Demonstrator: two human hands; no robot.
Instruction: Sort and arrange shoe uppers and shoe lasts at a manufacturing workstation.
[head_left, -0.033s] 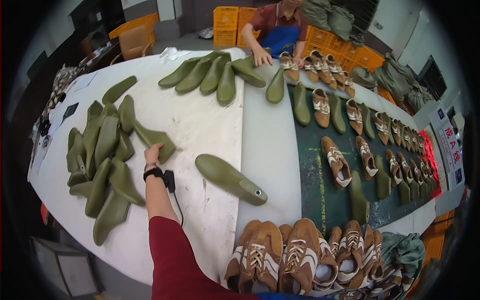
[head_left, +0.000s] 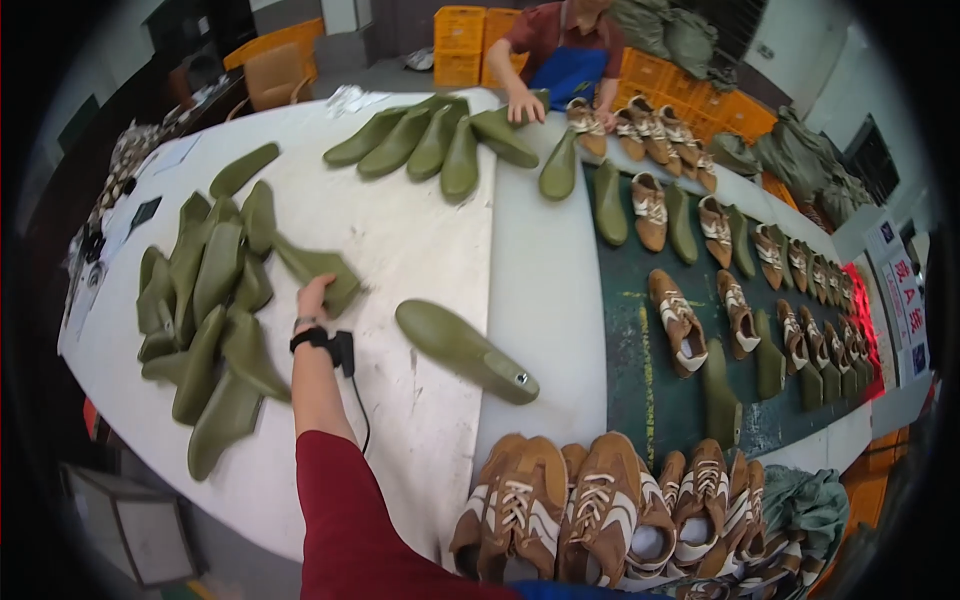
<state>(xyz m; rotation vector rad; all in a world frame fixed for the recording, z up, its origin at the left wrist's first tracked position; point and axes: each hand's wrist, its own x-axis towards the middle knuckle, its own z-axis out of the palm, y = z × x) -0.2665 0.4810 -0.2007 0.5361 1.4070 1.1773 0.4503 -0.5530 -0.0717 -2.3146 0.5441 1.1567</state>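
Note:
My left hand point(head_left: 316, 297), in a red sleeve with a dark band on the wrist, reaches out over the white table. Its fingers are closed on the thick heel end of a green shoe last point(head_left: 340, 277). That last's narrow toe points away toward a heap of green shoe lasts point(head_left: 217, 270) on the left. To the right of my hand, a single green last point(head_left: 465, 352) lies on its own, a small metal-rimmed hole showing at its near end. My right hand is out of sight.
On the right, a dark green conveyor belt point(head_left: 640, 310) carries rows of brown shoes and lasts. Brown-and-white shoes point(head_left: 530, 500) are stacked at the near edge. Across the table a co-worker point(head_left: 570, 65) handles a last and a shoe, beside fanned-out lasts point(head_left: 425, 140).
The whole view has shifted slightly. My left hand keeps its hold on the last, which has turned or slid a little to the right.

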